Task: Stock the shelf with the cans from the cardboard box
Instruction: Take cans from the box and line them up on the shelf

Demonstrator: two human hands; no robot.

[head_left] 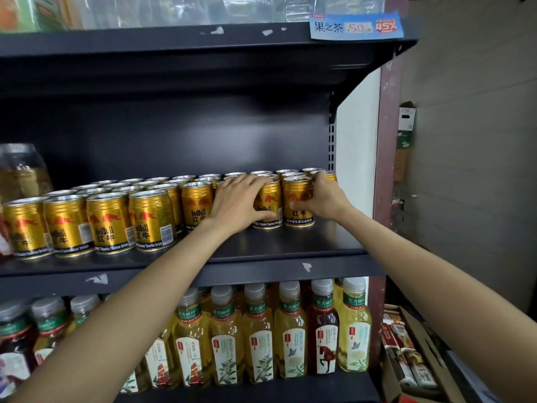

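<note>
Most of the dark metal shelf (290, 242) is already carrying rows of short gold aluminium drink cans (110, 222); only the front right strip is looking bare, so I'm judging stocking nearly done. Cardboard box of cans isn't showing. Left hand (241, 203) is wrapping one front can (270, 207), right hand (325, 196) is cupping its neighbour (297, 205), fingers curled, seating both beside the rows.
</note>
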